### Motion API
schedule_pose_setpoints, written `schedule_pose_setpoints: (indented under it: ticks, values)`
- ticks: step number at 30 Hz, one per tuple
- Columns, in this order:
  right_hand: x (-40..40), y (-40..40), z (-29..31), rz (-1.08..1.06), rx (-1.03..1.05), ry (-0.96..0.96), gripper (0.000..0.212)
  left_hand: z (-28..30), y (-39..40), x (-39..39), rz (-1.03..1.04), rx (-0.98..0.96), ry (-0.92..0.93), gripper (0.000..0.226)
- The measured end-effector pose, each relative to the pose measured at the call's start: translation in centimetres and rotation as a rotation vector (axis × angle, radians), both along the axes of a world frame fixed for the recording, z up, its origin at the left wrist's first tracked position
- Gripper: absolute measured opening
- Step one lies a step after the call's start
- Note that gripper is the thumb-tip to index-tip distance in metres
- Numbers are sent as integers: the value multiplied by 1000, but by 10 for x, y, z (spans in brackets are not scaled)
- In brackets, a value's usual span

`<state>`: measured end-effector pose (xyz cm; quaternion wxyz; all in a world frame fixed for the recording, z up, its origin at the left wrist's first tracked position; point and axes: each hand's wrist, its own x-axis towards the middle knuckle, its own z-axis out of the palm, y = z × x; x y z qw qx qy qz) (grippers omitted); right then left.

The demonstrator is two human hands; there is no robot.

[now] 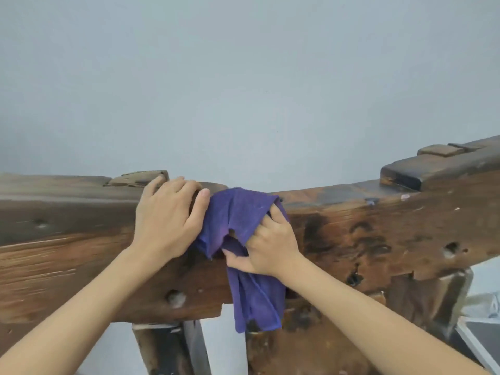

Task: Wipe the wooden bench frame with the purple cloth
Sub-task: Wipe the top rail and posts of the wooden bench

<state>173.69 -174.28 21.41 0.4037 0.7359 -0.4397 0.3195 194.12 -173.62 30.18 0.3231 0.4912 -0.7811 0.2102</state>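
A: Status?

B: Mid-wipe. The purple cloth is draped over the top edge of the wooden bench frame, at the dip in the middle, with its tail hanging down the front face.

A: Hands?

B: The right hand has its fingers curled into the cloth, bunching it against the front face. The left hand lies flat, fingers hooked over the top edge just left of the cloth, thumb touching the fabric. It looks like bracing, not wiping.

A: Coverage?

B: Can't tell which parts are done. There are white specks near the frame's right end, by the raised block.

A: Next?

B: My guess: keep the cloth bunched and drag it right along the top edge and face. It needs firm pressure, since the wood is pitted and has holes. The legs below likely remain.
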Motion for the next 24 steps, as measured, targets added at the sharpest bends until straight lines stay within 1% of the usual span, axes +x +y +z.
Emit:
schedule_pose_setpoints:
  ticks: [3,5,7,9,13,15,16,18,21,23,24]
  values:
    - [-61,9,12,-24,-35,-3,45,-2,2,-48,27,39,-43,54]
    - [-107,16,14,-51,-55,-11,42,-5,0,-75,47,60,-76,61]
    - [-158,24,15,-107,-29,-2,44,-10,-3,-105,91,46,-108,61]
    - [-210,30,16,-175,11,8,47,-16,-4,-135,156,18,-102,58]
    - [-263,40,10,-277,21,-70,59,-27,-3,-146,201,-62,-29,56]
    - [-262,38,0,-303,-22,-198,56,-31,-1,-150,210,-66,-4,53]
    - [-253,36,-5,-308,-49,-307,52,-34,1,-152,214,-56,9,52]
    - [-213,29,-16,-310,-92,-593,48,-37,1,-157,242,-56,34,54]
    - [-136,23,-26,-326,-118,-1027,49,-36,3,-159,245,-71,99,56]
    - [-84,19,-25,-329,-85,-1165,46,-36,5,-155,233,-39,115,59]
    - [-65,18,-27,-324,-48,-1173,44,-32,4,-157,223,-18,123,64]
